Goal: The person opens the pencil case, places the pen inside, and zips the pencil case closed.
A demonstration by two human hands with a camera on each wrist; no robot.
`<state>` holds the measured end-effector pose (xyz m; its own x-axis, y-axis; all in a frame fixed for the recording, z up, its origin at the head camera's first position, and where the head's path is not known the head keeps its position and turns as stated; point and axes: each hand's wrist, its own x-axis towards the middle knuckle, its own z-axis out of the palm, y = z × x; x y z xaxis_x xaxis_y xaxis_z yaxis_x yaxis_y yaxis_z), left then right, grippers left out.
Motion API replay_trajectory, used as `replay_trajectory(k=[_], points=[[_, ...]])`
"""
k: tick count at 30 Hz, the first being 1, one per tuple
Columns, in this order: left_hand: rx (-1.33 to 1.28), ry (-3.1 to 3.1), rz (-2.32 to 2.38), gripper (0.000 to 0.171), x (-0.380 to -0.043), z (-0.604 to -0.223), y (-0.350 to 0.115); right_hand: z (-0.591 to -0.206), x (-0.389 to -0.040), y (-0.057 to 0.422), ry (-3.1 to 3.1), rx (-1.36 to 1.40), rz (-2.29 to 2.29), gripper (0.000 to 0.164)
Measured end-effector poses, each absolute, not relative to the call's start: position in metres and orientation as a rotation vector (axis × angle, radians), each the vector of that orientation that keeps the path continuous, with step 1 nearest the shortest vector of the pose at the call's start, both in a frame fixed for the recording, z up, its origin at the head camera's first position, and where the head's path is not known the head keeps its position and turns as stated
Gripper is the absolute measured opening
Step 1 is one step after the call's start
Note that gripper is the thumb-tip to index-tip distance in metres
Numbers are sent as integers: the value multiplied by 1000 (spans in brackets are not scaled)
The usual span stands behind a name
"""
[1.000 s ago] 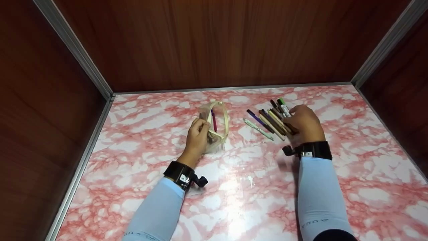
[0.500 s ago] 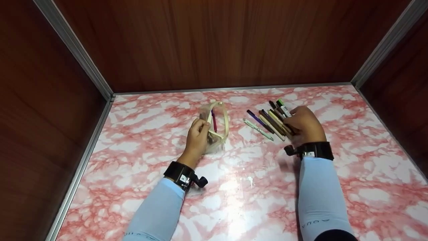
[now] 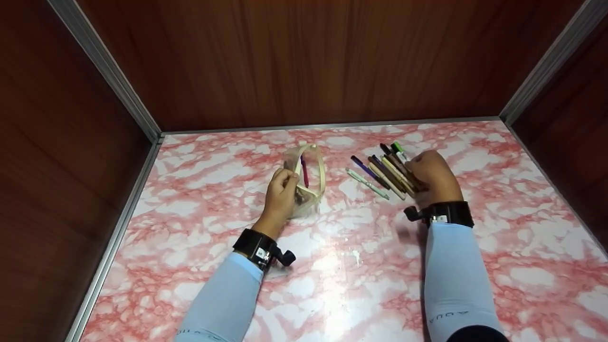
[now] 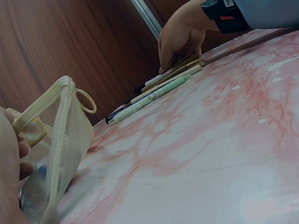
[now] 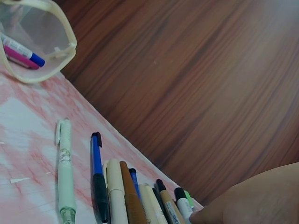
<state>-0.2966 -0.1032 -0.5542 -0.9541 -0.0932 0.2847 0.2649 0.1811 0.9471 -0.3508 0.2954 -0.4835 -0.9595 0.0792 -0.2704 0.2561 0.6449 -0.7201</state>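
My left hand (image 3: 281,190) grips the rim of a see-through mesh pencil case (image 3: 322,173) with a cream zipper, which gapes open. Inside lie a magenta pen (image 3: 305,172) and a blue-capped one (image 5: 36,59). My right hand (image 3: 433,173) reaches down onto the right end of a row of pens and markers. Its thumb tip is right at a white, black-capped marker (image 5: 183,204); the other fingers are mostly hidden, so I cannot tell if they hold it. Beside it are a green-capped marker (image 3: 397,147), brown pens (image 5: 132,196) and a cream pen (image 5: 116,189).
A mint-green pen (image 3: 366,183) lies at the row's left end, with a blue-and-black pen (image 5: 98,177) next to it. The red-and-white marbled tabletop (image 3: 342,266) meets dark wooden walls (image 3: 327,61) at the back and sides.
The right hand has turned and shifted slightly. The far ends of the green-capped and dark-capped markers under it have moved a little left. The left hand and case have stayed put.
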Motion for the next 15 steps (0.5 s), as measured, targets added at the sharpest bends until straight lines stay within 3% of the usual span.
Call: replay_trajectory(k=[5, 9, 15], points=[[-164, -2175, -1844, 24, -297, -555, -103, -484, -351, 299, 2561, 330, -1398, 23], [-166, -2175, -1829, 22, -297, -555, -103, -487, -349, 302, 2552, 335, -1506, 32], [-169, -2174, -1819, 22, -297, -555, -103, -490, -347, 302, 2504, 354, -1598, 31]])
